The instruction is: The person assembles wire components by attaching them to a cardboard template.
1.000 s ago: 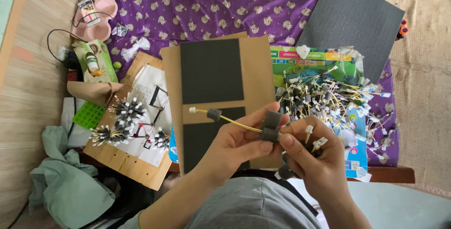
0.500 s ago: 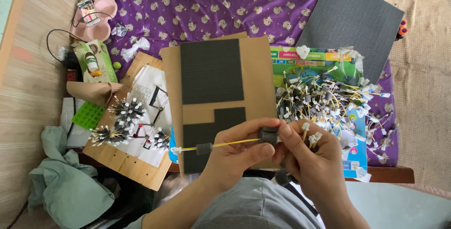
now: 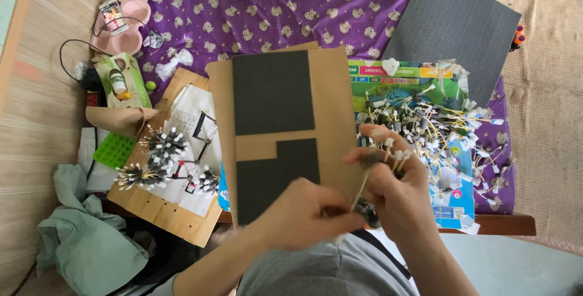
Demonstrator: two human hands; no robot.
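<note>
While both hands met low over the lap, the left hand (image 3: 300, 214) was pinched closed on the lower end of a thin yellow wire with small dark sleeves (image 3: 362, 188), and the right hand (image 3: 395, 183) gripped the same wire higher up, with a few white-tipped wire ends sticking out between its fingers (image 3: 381, 141). That wire ran slantwise between the two hands, just in front of the near edge of a brown cardboard sheet bearing dark grey foam rectangles (image 3: 273, 95); its dark pieces were blurred. To the right lay a loose heap of similar yellow and white wires (image 3: 437, 120) on colourful printed sheets (image 3: 395, 77). At the left, a light wooden board (image 3: 161, 211) carried bundled wires with white tips (image 3: 161, 147), and a small green gridded tray (image 3: 113, 149) sat beside it, its contents too small to tell. A pink case (image 3: 124, 22) rested on the purple patterned cloth (image 3: 255, 4).
</note>
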